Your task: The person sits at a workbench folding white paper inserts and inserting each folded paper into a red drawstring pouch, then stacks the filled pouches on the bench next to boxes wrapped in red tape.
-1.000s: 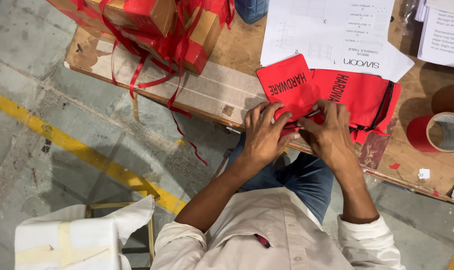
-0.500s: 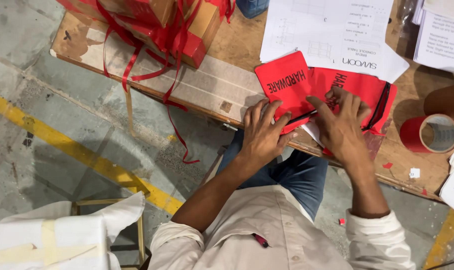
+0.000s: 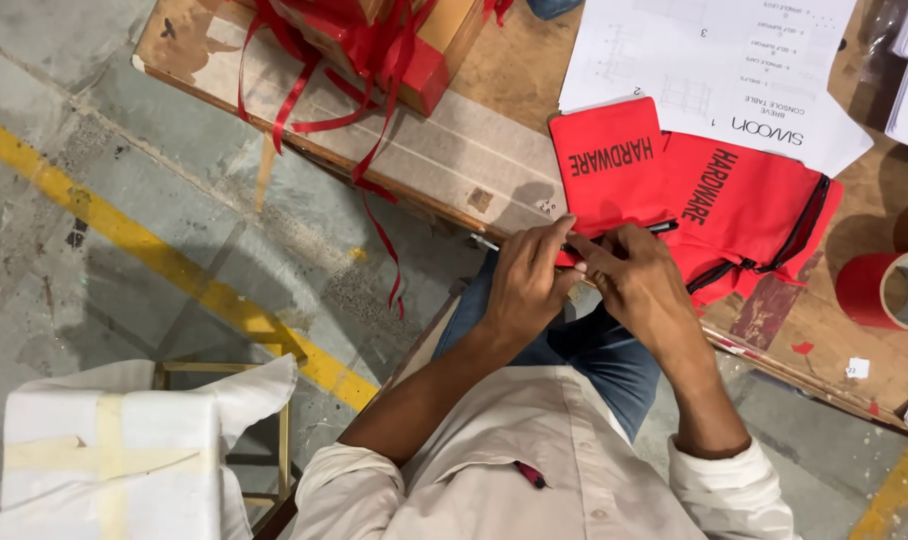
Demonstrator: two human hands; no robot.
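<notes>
A small red fabric pouch (image 3: 609, 165) with black lettering lies at the near edge of the wooden table (image 3: 494, 90), partly over a larger red zippered pouch (image 3: 754, 215). My left hand (image 3: 524, 285) and my right hand (image 3: 639, 285) meet at the lower edge of the small pouch. Both pinch its hem and a thin dark strip (image 3: 659, 228), apparently the zipper, that runs along it. The fingers hide the exact grip.
White printed sheets (image 3: 714, 70) lie behind the pouches. A red tape roll (image 3: 889, 290) stands at the right. A cardboard box with red ribbons (image 3: 374, 40) sits at the table's far left. A white wrapped bundle (image 3: 109, 465) rests on a stool below.
Both hands have drawn back toward the table edge, off the middle of the pouches. They now pinch the small pouch's lower edge. The camera view has shifted slightly.
</notes>
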